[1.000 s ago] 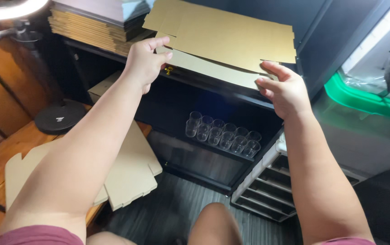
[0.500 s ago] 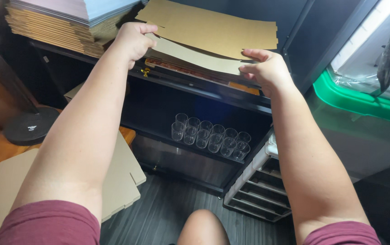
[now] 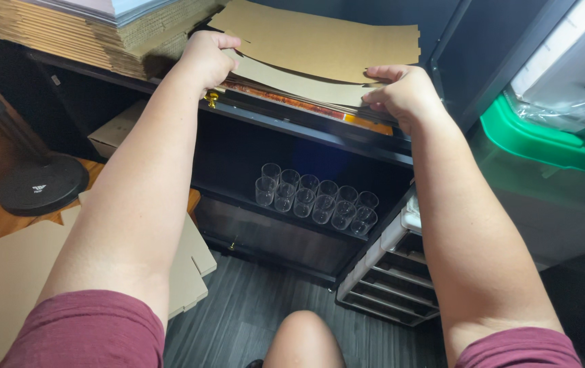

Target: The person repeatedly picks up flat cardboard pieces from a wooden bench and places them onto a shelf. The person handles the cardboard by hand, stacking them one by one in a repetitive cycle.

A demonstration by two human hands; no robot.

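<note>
both hands pinch the flat brown die-cut cardboard sheet [image 3: 319, 44], left hand [image 3: 205, 58] and right hand [image 3: 401, 92] at opposite edges, which looks light, stiff yet bendable, probably best held edgewise.

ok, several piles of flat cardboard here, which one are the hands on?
The stack of flat cardboard sheets on the dark shelf's top, gripped by left hand and right hand. The corrugated pile beside it and the sheets on the floor are untouched.
</note>
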